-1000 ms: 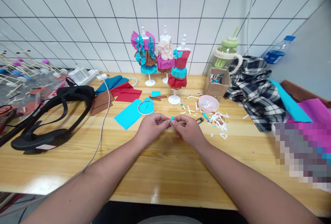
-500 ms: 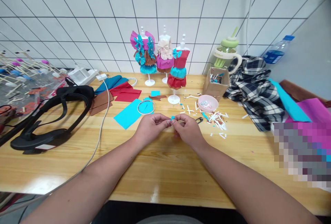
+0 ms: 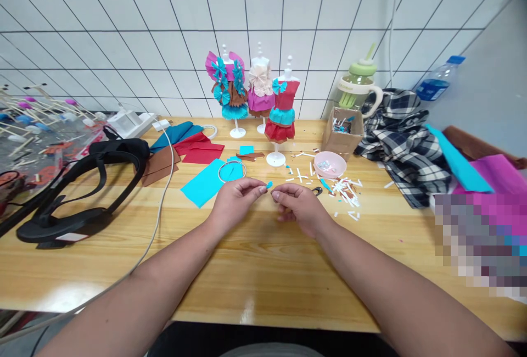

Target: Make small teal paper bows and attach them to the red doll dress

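the left hand (image 3: 235, 196) pinches a blue scrap (image 3: 269, 185), seemingly mid-shaping, while the half-open right hand (image 3: 301, 203), visibly holding nothing, would need a light touch.

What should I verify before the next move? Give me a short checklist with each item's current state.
1. Small blue piece gripped by the left hand: ok, pinched at its fingers.
2. Right hand apart from that piece: ok, a narrow gap shows.
3. Right hand free of any tiny item: cannot tell, its fingertips are too small to judge.
4. Pink bowl upright with its small pieces inside: ok.
5. White strips gathered together: not ok, scattered on the table around the bowl.
6. Red-topped dress form standing upright: ok.
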A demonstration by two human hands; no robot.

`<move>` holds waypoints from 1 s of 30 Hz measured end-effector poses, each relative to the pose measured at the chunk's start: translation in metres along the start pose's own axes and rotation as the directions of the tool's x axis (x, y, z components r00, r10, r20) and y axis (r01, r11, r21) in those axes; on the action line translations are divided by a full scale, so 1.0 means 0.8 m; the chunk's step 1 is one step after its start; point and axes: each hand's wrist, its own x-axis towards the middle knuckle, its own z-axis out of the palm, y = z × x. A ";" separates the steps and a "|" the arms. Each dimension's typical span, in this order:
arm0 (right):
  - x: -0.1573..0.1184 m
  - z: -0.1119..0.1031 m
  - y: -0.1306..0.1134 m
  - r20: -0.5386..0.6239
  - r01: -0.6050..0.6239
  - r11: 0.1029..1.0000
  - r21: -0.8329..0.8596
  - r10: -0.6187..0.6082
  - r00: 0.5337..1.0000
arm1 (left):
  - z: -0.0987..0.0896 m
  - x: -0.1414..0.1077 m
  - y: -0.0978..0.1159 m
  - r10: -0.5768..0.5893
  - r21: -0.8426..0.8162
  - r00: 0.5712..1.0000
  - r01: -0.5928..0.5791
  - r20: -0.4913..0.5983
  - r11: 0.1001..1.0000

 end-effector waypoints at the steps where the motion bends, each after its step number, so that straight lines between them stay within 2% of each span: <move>1: 0.000 -0.001 0.000 0.018 -0.019 1.000 0.013 0.018 1.000 | 0.000 -0.001 0.000 0.012 0.022 1.000 -0.013 0.015 1.000; 4: 0.002 -0.007 0.000 0.118 -0.088 0.996 0.020 0.085 0.989 | -0.001 -0.003 0.001 0.108 0.125 0.993 -0.114 0.057 0.986; 6: 0.004 -0.015 -0.002 0.194 -0.127 0.992 -0.014 0.128 0.973 | -0.005 -0.005 0.002 0.240 0.247 0.963 -0.264 0.123 0.932; 7: 0.006 -0.019 -0.003 0.228 -0.134 0.990 -0.047 0.141 0.963 | -0.009 -0.006 0.004 0.314 0.308 0.931 -0.359 0.188 0.881; 9: 0.008 -0.026 -0.005 0.267 -0.094 0.984 -0.153 0.133 0.955 | -0.015 -0.008 0.006 0.422 0.386 0.836 -0.540 0.351 0.748; 11: 0.011 -0.032 -0.006 0.288 0.029 0.948 -0.317 0.067 0.955 | -0.021 -0.009 0.007 0.444 0.429 0.757 -0.644 0.479 0.633; 13: 0.012 -0.035 -0.008 0.309 0.218 0.833 -0.509 -0.060 0.949 | -0.022 -0.010 0.006 0.425 0.471 0.708 -0.699 0.565 0.539; 15: 0.012 -0.035 -0.009 0.351 0.405 0.626 -0.667 -0.215 0.911 | -0.019 -0.010 0.005 0.402 0.487 0.661 -0.745 0.634 0.455; 17: 0.008 -0.033 -0.010 0.416 0.520 0.393 -0.758 -0.323 0.850 | -0.014 -0.010 0.003 0.378 0.484 0.628 -0.772 0.680 0.411; 20: -0.001 -0.026 -0.012 0.488 0.557 0.108 -0.823 -0.368 0.792 | -0.007 -0.009 0.003 0.329 0.510 0.648 -0.752 0.687 0.417; 23: -0.012 -0.018 -0.011 0.500 0.504 -0.101 -0.858 -0.393 0.772 | -0.004 -0.010 0.005 0.278 0.566 0.715 -0.685 0.641 0.459; 27: -0.022 -0.007 -0.005 0.507 0.434 -0.262 -0.862 -0.450 0.735 | 0.000 -0.013 0.008 0.225 0.621 0.820 -0.551 0.526 0.557; 30: -0.025 -0.002 -0.001 0.524 0.404 -0.335 -0.851 -0.505 0.686 | 0.004 -0.013 0.008 0.164 0.600 0.924 -0.352 0.346 0.719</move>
